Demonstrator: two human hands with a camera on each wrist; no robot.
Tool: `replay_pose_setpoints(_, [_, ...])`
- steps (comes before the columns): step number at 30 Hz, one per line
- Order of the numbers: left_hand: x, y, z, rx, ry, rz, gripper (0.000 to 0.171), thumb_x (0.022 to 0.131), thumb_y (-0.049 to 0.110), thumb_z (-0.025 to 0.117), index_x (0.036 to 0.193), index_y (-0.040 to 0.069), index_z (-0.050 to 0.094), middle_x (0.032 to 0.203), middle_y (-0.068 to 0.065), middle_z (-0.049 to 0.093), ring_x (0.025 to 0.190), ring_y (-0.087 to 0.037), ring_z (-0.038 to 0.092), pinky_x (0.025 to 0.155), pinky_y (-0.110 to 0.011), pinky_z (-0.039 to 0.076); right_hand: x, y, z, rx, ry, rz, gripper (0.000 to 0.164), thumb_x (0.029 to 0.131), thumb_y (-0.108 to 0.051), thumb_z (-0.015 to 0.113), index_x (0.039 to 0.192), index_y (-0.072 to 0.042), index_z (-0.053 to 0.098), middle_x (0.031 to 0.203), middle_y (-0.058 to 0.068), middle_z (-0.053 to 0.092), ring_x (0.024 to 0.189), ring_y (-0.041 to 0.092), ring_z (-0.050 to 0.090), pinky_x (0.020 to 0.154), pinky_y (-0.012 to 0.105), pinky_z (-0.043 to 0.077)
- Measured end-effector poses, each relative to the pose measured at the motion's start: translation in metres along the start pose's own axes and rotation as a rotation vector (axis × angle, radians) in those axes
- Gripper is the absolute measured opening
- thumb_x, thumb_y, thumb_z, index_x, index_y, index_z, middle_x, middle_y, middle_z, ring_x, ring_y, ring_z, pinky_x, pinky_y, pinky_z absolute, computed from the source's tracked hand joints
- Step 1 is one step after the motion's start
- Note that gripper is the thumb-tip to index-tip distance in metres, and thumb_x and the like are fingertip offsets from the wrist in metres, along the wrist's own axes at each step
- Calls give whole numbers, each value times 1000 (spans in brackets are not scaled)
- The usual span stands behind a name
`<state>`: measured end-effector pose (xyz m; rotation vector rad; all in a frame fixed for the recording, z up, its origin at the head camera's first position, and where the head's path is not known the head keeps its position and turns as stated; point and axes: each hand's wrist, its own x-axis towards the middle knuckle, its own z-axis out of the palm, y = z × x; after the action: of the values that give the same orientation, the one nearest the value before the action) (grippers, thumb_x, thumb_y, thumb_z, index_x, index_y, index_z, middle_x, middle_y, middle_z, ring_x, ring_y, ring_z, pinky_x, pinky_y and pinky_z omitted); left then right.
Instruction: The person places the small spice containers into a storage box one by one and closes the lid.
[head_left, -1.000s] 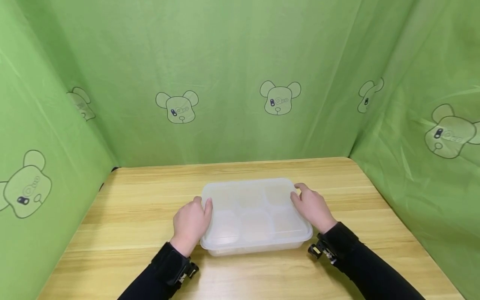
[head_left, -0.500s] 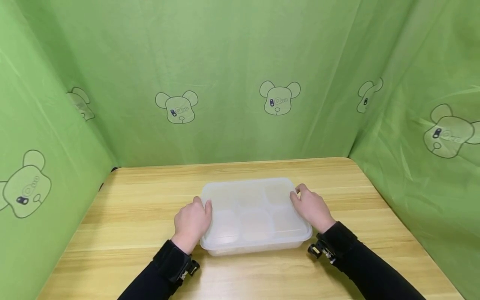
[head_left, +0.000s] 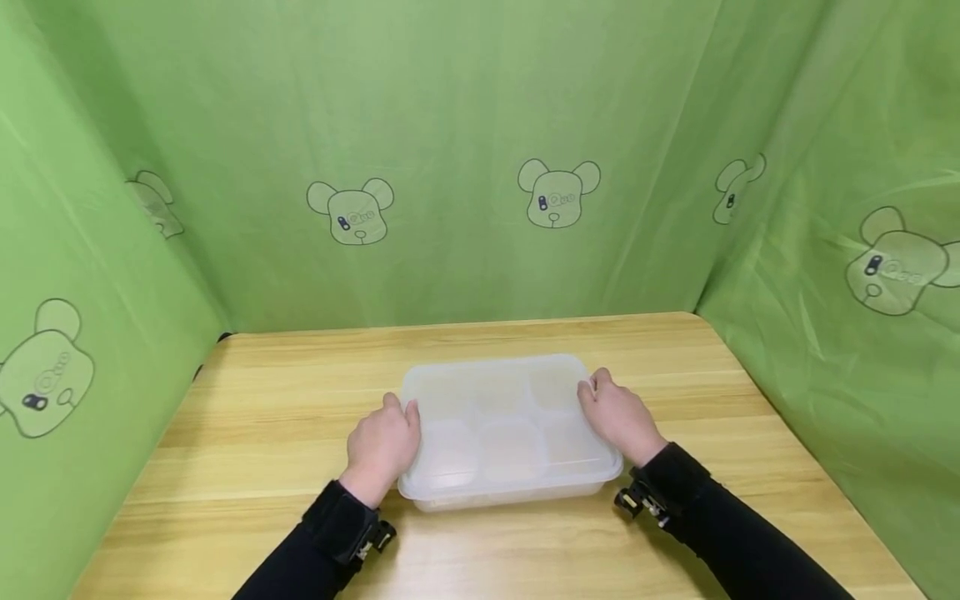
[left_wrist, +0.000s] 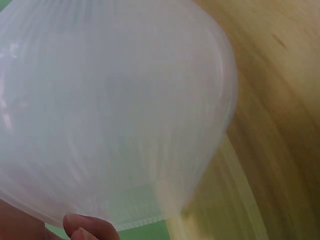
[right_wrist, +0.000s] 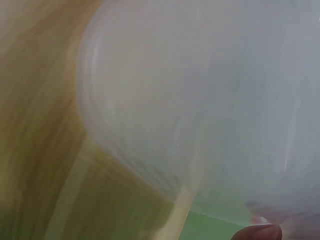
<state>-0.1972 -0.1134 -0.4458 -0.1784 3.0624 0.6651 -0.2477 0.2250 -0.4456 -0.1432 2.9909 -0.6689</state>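
A lidded plastic storage container (head_left: 495, 492) sits on the wooden table in the head view. Six-sided or rounded compartments show faintly through its frosted lid (head_left: 510, 417). My left hand (head_left: 381, 442) grips the left side, thumb on top of the lid's edge. On the opposite side my right hand (head_left: 622, 421) holds the rim, its thumb also over the lid. The fingers beyond the edges are partly hidden. Close up in the left wrist view, the translucent container (left_wrist: 120, 100) fills most of the picture, with fingertips (left_wrist: 92, 227) at its edge. A fingertip (right_wrist: 260, 232) touches it in the right wrist view.
The wood-grain table (head_left: 285, 400) extends around the container on all sides. Green cloth (head_left: 450, 100) printed with bear heads hangs behind it and along both sides. Black sleeves with small wrist-worn devices (head_left: 637, 500) lie near the container's front corners.
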Motion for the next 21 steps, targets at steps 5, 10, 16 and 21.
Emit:
replay_pose_setpoints(5, [1,-4,4,-86,-46,-6,62,108,39,29,143,-10,41,117,-31,64,93,-44,67,71,-52,54,0,1,1,7,-34,1,54,109,-38,24,128,9,44,85,17,59,70,27,59,65,43,51])
replay_pose_setpoints(10, [3,-9,8,-206,-54,28,61,109,38,26,141,-10,46,135,-30,56,116,-48,58,96,-57,47,0,1,1,-4,-45,-14,64,109,-38,17,136,13,44,115,31,61,101,44,63,89,57,50])
replay_pose_setpoints(16, [5,-14,11,-278,-53,64,58,110,35,25,132,-10,54,129,-29,59,117,-46,57,99,-57,45,0,1,2,17,-74,7,70,109,-41,12,141,14,42,138,35,50,125,52,49,105,61,39])
replay_pose_setpoints(21, [7,-18,13,-340,-65,70,55,111,35,25,120,-6,59,101,-19,64,95,-34,63,85,-50,51,-1,0,1,37,-86,26,73,109,-43,10,141,14,42,139,35,49,127,51,47,106,61,38])
